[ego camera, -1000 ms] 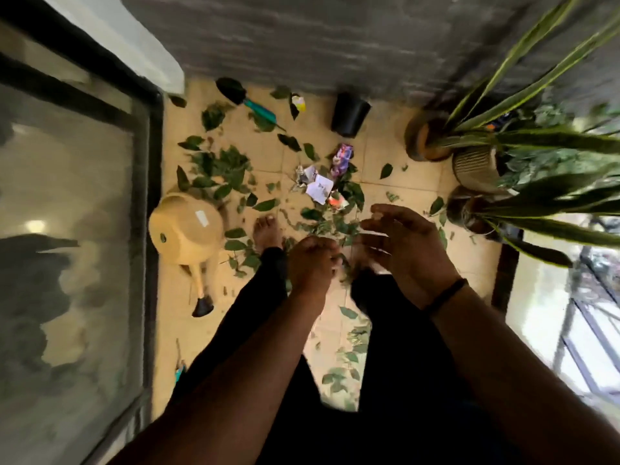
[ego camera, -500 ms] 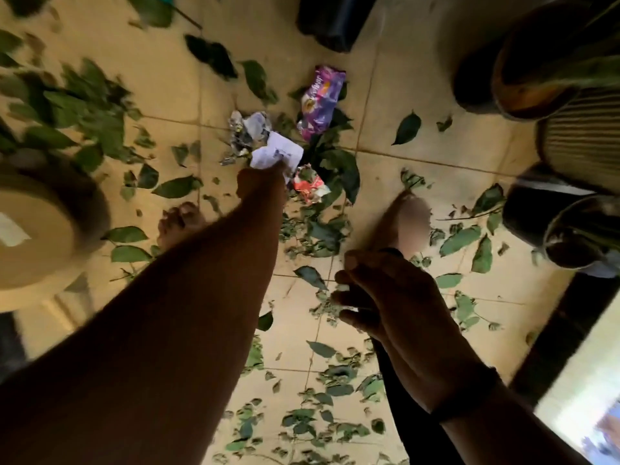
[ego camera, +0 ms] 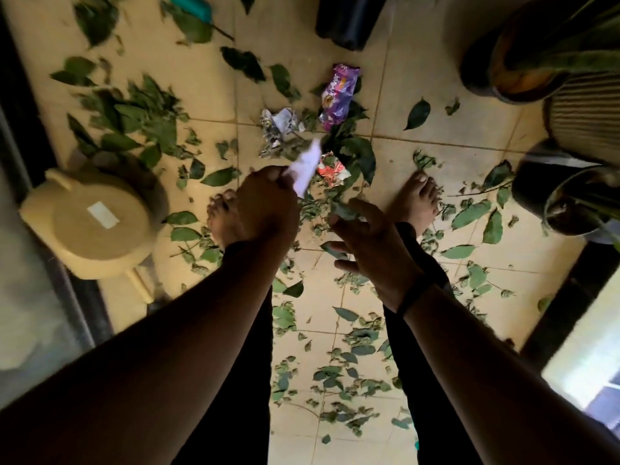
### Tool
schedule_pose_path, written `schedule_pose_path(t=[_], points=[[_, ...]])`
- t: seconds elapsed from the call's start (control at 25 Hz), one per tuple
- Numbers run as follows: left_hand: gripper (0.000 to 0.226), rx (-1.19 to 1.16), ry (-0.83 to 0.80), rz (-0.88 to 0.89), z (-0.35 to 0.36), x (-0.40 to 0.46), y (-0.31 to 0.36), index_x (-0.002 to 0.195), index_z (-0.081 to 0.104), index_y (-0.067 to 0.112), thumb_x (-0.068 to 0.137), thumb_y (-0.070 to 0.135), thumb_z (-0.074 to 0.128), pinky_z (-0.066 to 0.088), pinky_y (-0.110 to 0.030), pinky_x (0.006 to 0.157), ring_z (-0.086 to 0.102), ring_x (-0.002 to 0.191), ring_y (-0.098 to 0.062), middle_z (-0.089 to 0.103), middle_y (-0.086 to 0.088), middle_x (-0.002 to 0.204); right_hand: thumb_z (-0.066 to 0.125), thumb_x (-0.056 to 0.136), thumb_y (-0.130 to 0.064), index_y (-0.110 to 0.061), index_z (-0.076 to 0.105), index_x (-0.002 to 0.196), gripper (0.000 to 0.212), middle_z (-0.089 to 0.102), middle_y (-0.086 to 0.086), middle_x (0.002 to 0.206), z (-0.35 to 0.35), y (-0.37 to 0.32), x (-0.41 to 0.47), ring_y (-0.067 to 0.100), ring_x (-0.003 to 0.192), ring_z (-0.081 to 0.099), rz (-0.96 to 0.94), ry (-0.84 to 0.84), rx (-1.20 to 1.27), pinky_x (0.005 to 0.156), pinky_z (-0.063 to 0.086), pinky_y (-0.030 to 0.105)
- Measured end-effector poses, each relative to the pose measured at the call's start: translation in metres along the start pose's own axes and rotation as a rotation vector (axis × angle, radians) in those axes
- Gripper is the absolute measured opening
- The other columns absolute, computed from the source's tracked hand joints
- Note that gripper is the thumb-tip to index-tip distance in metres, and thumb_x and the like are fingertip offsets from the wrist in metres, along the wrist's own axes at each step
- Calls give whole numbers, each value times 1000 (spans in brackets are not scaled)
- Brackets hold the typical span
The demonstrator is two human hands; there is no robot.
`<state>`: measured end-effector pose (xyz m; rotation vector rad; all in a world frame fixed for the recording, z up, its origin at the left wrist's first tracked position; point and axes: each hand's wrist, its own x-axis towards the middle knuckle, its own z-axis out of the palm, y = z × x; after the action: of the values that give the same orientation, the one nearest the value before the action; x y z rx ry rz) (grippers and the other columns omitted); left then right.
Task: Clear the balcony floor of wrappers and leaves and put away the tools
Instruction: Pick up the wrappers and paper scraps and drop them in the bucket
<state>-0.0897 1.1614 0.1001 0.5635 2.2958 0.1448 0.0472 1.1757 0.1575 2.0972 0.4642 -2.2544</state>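
The white wrapper is now hanging clear of the tiled floor, pinched at its lower end by the curled fingers of the left hand; half a second ago that hand was only reaching down to it among the litter, so the first piece of rubbish is coming up and the clearing is just getting under way. The right hand is hovering beside it with fingers loosely spread, gripping nothing I can make out. Beyond, a purple wrapper, a red-and-white wrapper and a crumpled silvery one are lying among scattered leaves. The purple one is carrying lettering too blurred to read. A cream watering can is sitting upturned at the left, a blank white label on its base, and a teal tool handle is showing at the top edge.
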Motion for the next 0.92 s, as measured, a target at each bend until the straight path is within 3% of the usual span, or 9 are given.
schedule_pose_path(t=[0.08, 0.16, 0.28, 0.4, 0.48, 0.6, 0.68, 0.76, 0.92], points=[[15, -234, -203, 101, -11, -10, -2, 75, 76, 20, 81, 33, 80, 41, -24, 56, 66, 63, -18, 72, 2, 68, 69, 90, -44, -37, 47, 135, 51, 63, -1, 129, 8, 5, 0, 25, 111, 67, 15, -28, 58, 86, 59, 47], [15, -407, -424, 144, -19, -18, -14, 79, 79, 16, 76, 29, 85, 46, -27, 55, 69, 61, -27, 74, -5, 67, 67, 95, -32, -27, 56, 121, 29, 72, 2, 112, 8, 4, 3, 25, 95, 74, -54, 16, 162, 78, 62, 42], [22, -435, -543, 78, -17, 1, -25, 86, 77, 7, 81, 28, 82, 50, -26, 55, 67, 64, -21, 76, -10, 76, 66, 95, -13, -23, 69, 95, 11, 75, -5, 81, -3, 4, 15, 18, 69, 75, -243, 346, 95, 58, 61, 34], [25, -263, -436, 150, 11, 53, -31, 95, 78, 13, 92, 37, 70, 56, -30, 73, 72, 80, -16, 78, -6, 92, 64, 87, -25, -48, 68, 81, 24, 69, -31, 76, -4, 3, 19, 22, 78, 74, -310, 532, -40, 68, 62, 49], [26, 17, -338, 235, 39, 102, -35, 108, 77, 18, 95, 37, 65, 52, -28, 86, 69, 102, -20, 73, -8, 114, 61, 86, -24, -59, 62, 77, 37, 61, -43, 75, -2, -1, 22, 20, 88, 72, -342, 545, -115, 74, 61, 49], [34, 443, -281, 182, 81, 160, -32, 132, 63, 24, 102, 32, 50, 39, -41, 102, 45, 129, -38, 52, -13, 140, 60, 79, -28, -48, 71, 84, 24, 73, -16, 79, -8, -4, 35, 23, 88, 73, -315, 509, -89, 76, 61, 52], [39, 470, -188, 68, 96, 174, -23, 138, 54, 13, 103, 28, 47, 38, -43, 106, 42, 133, -39, 45, -18, 145, 62, 82, -24, -41, 72, 84, 19, 75, -6, 81, -10, -4, 41, 22, 85, 74, -324, 514, -101, 73, 61, 52], [42, 419, -80, 12, 99, 174, -18, 139, 48, 3, 103, 25, 47, 35, -39, 108, 43, 134, -36, 45, -19, 145, 63, 89, -12, -45, 69, 74, 36, 74, -7, 77, -8, -7, 42, 23, 81, 73, -343, 482, -118, 73, 61, 51], [30, 222, 113, 30, 65, 157, -21, 111, 69, 7, 91, 28, 63, 46, -33, 93, 62, 115, -27, 69, -11, 117, 64, 87, -6, -44, 67, 67, 43, 68, -17, 68, -4, -11, 40, 22, 81, 71, -313, 469, -208, 75, 61, 51]])
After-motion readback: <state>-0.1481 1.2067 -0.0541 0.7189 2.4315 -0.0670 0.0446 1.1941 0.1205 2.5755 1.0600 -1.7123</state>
